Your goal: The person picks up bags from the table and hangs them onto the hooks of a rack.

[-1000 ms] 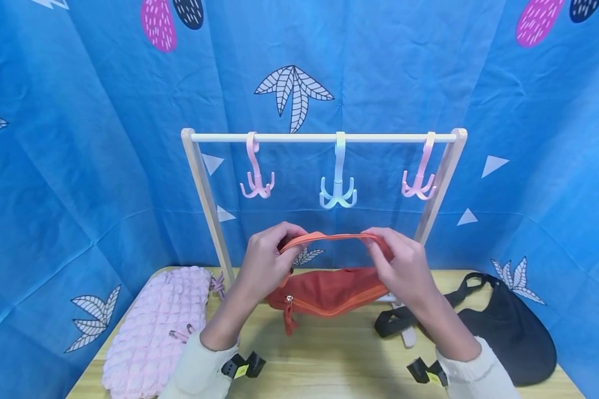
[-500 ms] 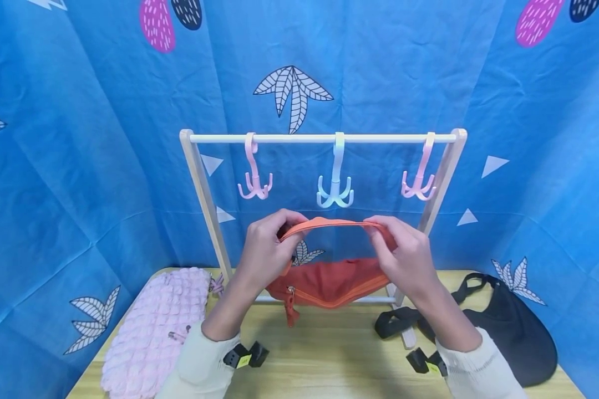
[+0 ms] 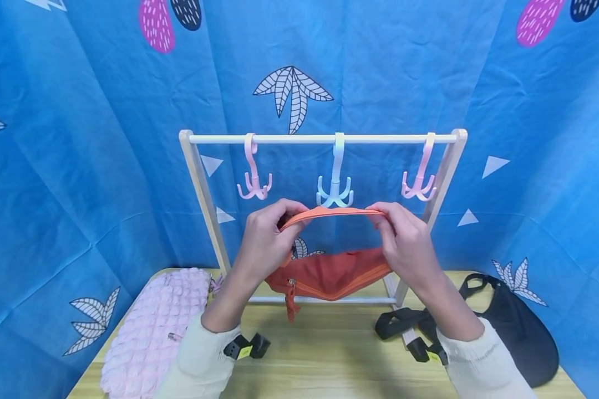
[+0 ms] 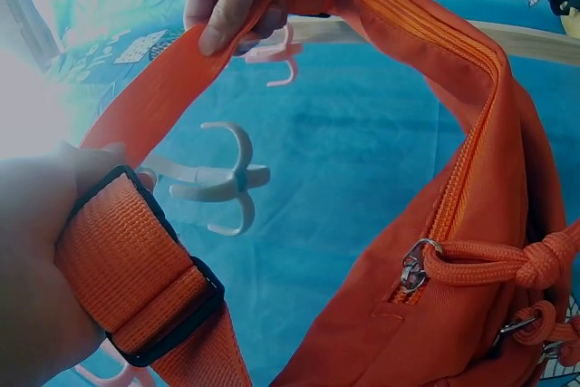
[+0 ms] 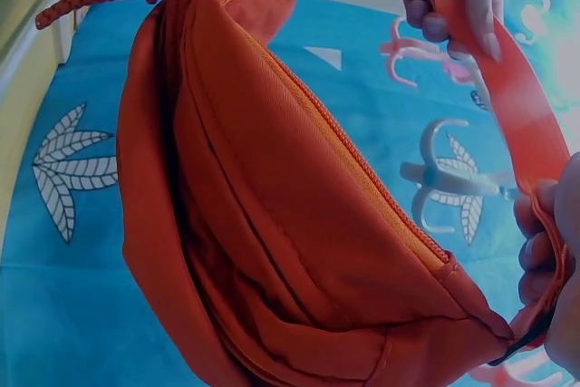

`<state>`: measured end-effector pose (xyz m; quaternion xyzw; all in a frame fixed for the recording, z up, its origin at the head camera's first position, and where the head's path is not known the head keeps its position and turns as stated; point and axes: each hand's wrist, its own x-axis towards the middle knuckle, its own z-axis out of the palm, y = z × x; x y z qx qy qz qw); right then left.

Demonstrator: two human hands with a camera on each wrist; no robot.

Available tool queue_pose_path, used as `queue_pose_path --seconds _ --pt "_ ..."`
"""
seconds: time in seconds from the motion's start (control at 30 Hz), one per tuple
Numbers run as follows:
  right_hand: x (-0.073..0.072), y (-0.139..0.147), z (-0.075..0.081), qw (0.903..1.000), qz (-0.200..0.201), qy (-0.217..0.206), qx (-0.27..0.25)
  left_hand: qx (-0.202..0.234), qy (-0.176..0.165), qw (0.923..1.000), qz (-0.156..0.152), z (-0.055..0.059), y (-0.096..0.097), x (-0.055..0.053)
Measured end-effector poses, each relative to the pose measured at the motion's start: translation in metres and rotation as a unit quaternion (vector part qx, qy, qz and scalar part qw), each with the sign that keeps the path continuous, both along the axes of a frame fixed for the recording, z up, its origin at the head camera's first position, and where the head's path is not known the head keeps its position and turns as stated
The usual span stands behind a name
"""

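Observation:
A rust-orange sling bag (image 3: 329, 275) hangs by its strap (image 3: 336, 211) between both hands. My left hand (image 3: 265, 239) grips the strap's left part beside a black slider buckle (image 4: 195, 310), thumb underneath. On the other side my right hand (image 3: 408, 239) pinches the strap between thumb and fingers. The stretch between them is spread into a low arch, overlapping the lower tips of the light-blue hook (image 3: 335, 191) in the head view. Below, the bag's zipper (image 5: 344, 156) faces me, and a braided cord pull (image 3: 292, 302) dangles at its left end.
A wooden rack with a white bar (image 3: 299, 138) carries the blue hook between a left pink hook (image 3: 254, 185) and a right pink hook (image 3: 419, 185). A quilted pink bag (image 3: 155, 332) lies left on the table (image 3: 309, 366), a black bag (image 3: 519, 332) right.
Both hands have risen with the orange bag, bringing the strap up from below the blue hook to its lower tips. The other bags stay put.

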<state>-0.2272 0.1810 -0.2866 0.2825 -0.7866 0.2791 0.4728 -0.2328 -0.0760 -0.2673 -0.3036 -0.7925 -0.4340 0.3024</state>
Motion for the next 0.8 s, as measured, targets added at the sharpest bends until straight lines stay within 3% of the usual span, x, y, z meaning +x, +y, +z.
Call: queue_pose_path --seconds 0.8 --pt "-0.015 0.007 0.028 0.9997 0.005 0.022 0.012 -0.007 -0.003 0.9999 0.007 0.023 0.002 -0.007"
